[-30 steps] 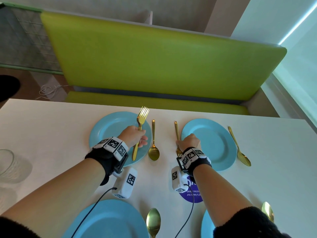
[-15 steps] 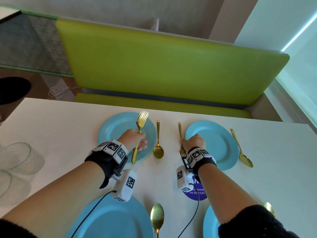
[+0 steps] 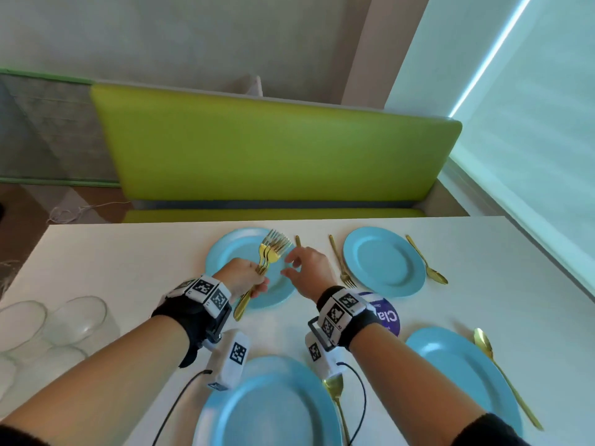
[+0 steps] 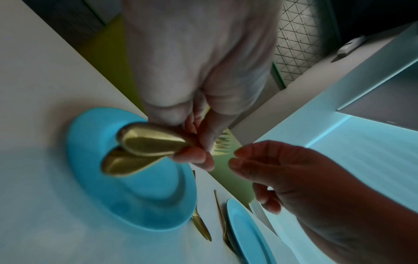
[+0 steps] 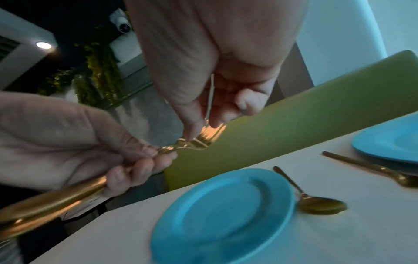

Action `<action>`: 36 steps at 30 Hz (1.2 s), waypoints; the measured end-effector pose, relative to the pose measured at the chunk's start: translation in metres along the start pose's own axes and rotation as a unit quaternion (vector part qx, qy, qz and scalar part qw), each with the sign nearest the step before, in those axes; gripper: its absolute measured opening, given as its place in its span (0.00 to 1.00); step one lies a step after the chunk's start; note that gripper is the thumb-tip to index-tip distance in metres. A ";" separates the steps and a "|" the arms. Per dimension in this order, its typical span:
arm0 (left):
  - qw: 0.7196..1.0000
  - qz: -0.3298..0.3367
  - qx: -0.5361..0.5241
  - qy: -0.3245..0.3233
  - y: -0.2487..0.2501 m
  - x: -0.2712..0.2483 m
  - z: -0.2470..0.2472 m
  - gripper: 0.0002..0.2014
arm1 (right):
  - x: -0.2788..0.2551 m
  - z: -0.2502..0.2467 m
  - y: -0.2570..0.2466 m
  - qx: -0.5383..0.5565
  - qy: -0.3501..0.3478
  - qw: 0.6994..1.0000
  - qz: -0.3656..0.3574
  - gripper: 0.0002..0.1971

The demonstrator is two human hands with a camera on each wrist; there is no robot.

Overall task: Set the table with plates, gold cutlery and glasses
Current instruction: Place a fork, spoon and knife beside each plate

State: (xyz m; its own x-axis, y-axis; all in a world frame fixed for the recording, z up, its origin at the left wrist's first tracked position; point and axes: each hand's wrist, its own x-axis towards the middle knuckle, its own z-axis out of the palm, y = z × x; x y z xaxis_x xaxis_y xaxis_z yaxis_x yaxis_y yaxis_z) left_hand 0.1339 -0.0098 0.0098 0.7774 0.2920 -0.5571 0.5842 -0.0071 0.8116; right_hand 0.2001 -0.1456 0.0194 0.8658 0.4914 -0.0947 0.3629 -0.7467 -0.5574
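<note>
Four blue plates (image 3: 383,262) sit on the table (image 3: 96,262), one (image 3: 225,252) under both hands. The left hand (image 3: 241,278) grips a bunch of gold forks (image 3: 272,251) above it, as before. The right hand (image 3: 306,268), which half a second ago pressed a fork (image 3: 343,268) down, now lies left of it, fingers loose, empty, beside the tines.

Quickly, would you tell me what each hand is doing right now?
Left hand: grips a bunch of gold forks by their handles.
Right hand: open, holding nothing, fingers reaching toward the fork heads.
</note>
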 end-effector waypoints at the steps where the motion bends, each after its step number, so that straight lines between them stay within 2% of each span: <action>1: 1.000 0.000 0.011 -0.010 -0.004 -0.007 -0.008 0.12 | -0.009 0.006 -0.014 -0.010 -0.008 1.000 -0.018 0.11; 4: 0.998 -0.002 0.040 -0.046 -0.015 -0.026 -0.035 0.08 | -0.029 0.027 -0.051 -0.033 -0.037 0.997 -0.062 0.10; 7: 0.995 -0.005 0.069 -0.069 -0.026 -0.042 -0.064 0.04 | -0.043 0.047 -0.081 -0.036 -0.048 0.996 -0.070 0.10; 14: 0.989 0.004 0.107 -0.106 -0.043 -0.058 -0.108 0.06 | -0.055 0.065 -0.121 -0.065 -0.107 0.991 -0.053 0.10; 16: 0.989 -0.002 0.091 -0.113 -0.045 -0.057 -0.114 0.07 | -0.052 0.067 -0.126 -0.092 -0.129 0.986 -0.045 0.09; 19: 0.989 -0.005 0.084 -0.123 -0.049 -0.055 -0.120 0.06 | -0.048 0.070 -0.132 -0.158 -0.157 0.973 -0.063 0.13; 23: 0.996 -0.026 0.026 -0.079 -0.051 -0.051 -0.134 0.08 | -0.038 0.076 -0.137 -0.195 -0.150 0.966 -0.082 0.12; 26: 0.998 -0.039 -0.044 -0.010 -0.049 -0.042 -0.147 0.09 | -0.027 0.079 -0.134 -0.161 -0.130 0.977 -0.053 0.09; 31: 0.990 -0.017 -0.113 0.082 -0.045 -0.025 -0.171 0.06 | -0.004 0.080 -0.130 -0.167 -0.115 0.979 0.023 0.13; 36: 0.989 -0.017 -0.111 0.095 -0.047 -0.012 -0.186 0.06 | 0.020 0.100 -0.124 -0.102 -0.097 0.979 0.148 0.14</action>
State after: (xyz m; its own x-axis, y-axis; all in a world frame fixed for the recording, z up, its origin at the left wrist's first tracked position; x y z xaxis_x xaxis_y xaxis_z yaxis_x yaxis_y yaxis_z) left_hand 0.0537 0.1649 0.0109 0.6879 0.4625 -0.5593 0.5281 0.2097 0.8229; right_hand 0.1383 0.0019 0.0044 0.8690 0.3009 -0.3927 0.1847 -0.9337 -0.3068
